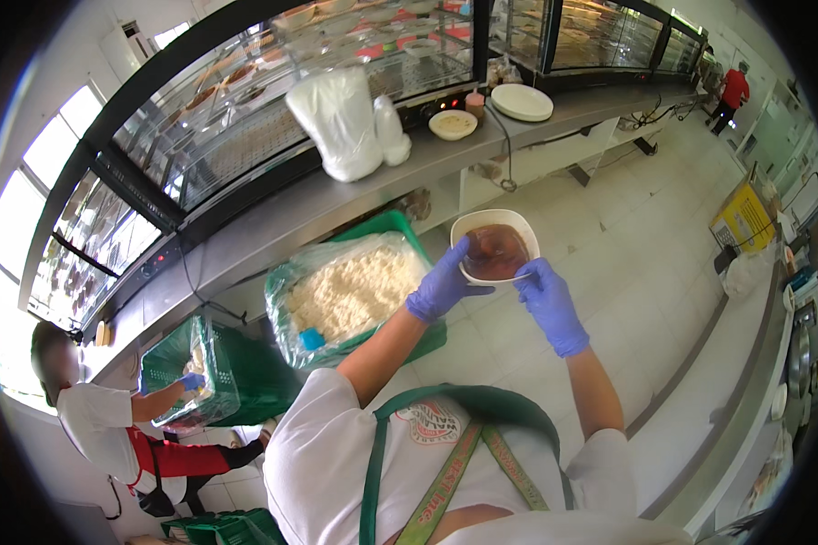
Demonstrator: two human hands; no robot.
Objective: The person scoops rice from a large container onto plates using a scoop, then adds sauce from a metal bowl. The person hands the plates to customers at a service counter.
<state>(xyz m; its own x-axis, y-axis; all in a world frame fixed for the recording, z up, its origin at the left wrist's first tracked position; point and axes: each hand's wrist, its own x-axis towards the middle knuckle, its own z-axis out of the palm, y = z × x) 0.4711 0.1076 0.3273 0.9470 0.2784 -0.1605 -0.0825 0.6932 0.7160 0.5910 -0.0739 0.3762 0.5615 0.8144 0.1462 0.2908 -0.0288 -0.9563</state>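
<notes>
Both my hands wear blue-violet gloves and hold a white bowl [533,233] out in front of my chest. Inside the bowl is a reddish-brown saucy food [496,252]; what pieces it contains is hard to make out. My left hand [443,283] grips the left side, thumb at the rim and fingers underneath. My right hand [552,306] pinches the lower right rim. Below and left of the bowl stands a green crate [399,221] lined with clear plastic, filled with cooked white rice [354,289]. A blue object [311,339], perhaps a scoop, sits at the rice's near edge.
A steel counter [422,160] with glass food display cases [300,75] runs along the far side. On it are plastic bags [337,122], a small bowl [452,125] and white plates [522,102]. A co-worker [95,415] reaches into another green crate [245,375] at left.
</notes>
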